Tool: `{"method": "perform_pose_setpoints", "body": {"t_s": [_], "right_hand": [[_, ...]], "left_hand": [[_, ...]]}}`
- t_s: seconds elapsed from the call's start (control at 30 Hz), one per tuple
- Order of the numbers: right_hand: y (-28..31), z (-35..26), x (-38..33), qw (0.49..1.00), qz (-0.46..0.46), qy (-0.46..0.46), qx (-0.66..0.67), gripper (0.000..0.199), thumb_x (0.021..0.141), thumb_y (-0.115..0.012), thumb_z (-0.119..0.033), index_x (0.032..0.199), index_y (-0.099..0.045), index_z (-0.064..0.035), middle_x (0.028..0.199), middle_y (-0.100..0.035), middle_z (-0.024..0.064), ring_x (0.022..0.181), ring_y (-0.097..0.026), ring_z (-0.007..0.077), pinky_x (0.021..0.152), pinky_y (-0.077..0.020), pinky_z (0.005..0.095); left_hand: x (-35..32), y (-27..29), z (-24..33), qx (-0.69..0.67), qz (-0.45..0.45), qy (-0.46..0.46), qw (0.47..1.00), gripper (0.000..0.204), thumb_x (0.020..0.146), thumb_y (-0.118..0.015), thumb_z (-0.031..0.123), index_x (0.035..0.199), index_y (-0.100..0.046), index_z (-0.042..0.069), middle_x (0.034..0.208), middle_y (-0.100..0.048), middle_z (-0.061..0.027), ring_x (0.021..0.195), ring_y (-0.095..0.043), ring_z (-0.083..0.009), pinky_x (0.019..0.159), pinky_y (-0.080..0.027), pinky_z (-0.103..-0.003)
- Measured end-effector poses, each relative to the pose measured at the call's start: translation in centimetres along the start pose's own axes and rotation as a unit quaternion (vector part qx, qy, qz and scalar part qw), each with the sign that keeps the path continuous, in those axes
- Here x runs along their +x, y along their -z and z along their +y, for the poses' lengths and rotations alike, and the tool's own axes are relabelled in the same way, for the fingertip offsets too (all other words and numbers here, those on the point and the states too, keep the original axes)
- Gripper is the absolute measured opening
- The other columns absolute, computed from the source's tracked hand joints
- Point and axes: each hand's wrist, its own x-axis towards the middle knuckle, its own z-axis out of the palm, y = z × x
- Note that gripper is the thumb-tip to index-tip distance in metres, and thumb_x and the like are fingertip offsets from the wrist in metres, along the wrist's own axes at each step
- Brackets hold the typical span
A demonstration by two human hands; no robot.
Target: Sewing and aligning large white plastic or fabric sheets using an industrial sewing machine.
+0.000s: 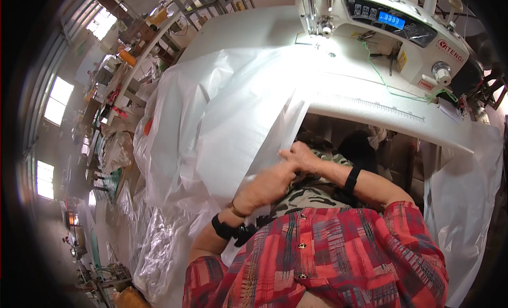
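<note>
Head view: the white sheet (233, 123) is draped off the bench (370, 109), its edge pinched by both the left hand (264, 187) and right hand (300, 157) below the sewing machine (381, 27). Nothing lies under the needle yet; stitching appears not yet begun.

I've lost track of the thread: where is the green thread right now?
In the head view, upper right: the thin green thread trails across the white sewing machine bed, above the white table edge.

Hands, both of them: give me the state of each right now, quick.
Left hand: closed, gripping the edge of the white woven fabric.
Right hand: fingers pinched shut on the same fabric edge, just beside the left.
</note>
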Motion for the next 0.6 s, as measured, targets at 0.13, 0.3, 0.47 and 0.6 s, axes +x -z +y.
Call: {"method": "perform_pose_setpoints", "body": {"t_s": [0.13, 0.3, 0.47, 0.6], "right_hand": [[2.2, 0.9, -0.7, 0.983, -0.077, -0.099, 0.133, 0.043, 0.089, -0.056, -0.036, 0.081, -0.066, 0.0045, 0.064, -0.060, 0.0075, 0.060, -0.057, 0.0158, 0.058, -0.0493, 0.0349], [7.5, -12.6, -6.2, 0.907, -0.122, -0.014, 0.404, 0.024, 0.093, -0.058, -0.021, 0.098, -0.066, 0.0016, 0.087, -0.066, 0.0018, 0.078, -0.059, 0.0088, 0.071, -0.0476, 0.0259], [6.7, -9.0, -7.3, 0.908, -0.122, 0.014, 0.399, 0.063, 0.085, -0.060, -0.024, 0.136, -0.039, 0.0046, 0.127, -0.054, 0.0121, 0.115, -0.054, 0.0224, 0.097, -0.0422, 0.0369], [5.7, -5.7, -7.8, 0.878, -0.062, -0.057, 0.470, 0.065, 0.081, -0.060, -0.019, 0.138, -0.036, 0.0032, 0.127, -0.053, 0.0142, 0.114, -0.054, 0.0261, 0.099, -0.0410, 0.0377]], "left_hand": [[-1.6, -0.2, -5.7, 0.115, -0.017, 0.236, 0.965, 0.046, 0.094, -0.053, 0.026, 0.132, -0.046, 0.000, 0.123, -0.057, -0.0195, 0.113, -0.056, -0.0311, 0.095, -0.045, -0.038], [-12.7, 3.8, -15.3, -0.137, -0.036, 0.214, 0.967, 0.041, 0.095, -0.051, 0.028, 0.125, -0.053, 0.000, 0.120, -0.060, -0.0162, 0.106, -0.059, -0.0258, 0.090, -0.048, -0.038], [-6.4, -0.2, -18.6, -0.308, 0.086, 0.210, 0.924, 0.038, 0.096, -0.049, 0.029, 0.118, -0.060, 0.000, 0.117, -0.063, -0.0130, 0.099, -0.062, -0.0205, 0.084, -0.051, -0.038], [-2.0, 5.3, -3.9, 0.065, 0.090, 0.048, 0.993, 0.022, 0.082, -0.059, 0.022, 0.075, -0.067, 0.003, 0.073, -0.064, -0.0207, 0.073, -0.064, -0.0377, 0.072, -0.050, -0.045]]}}
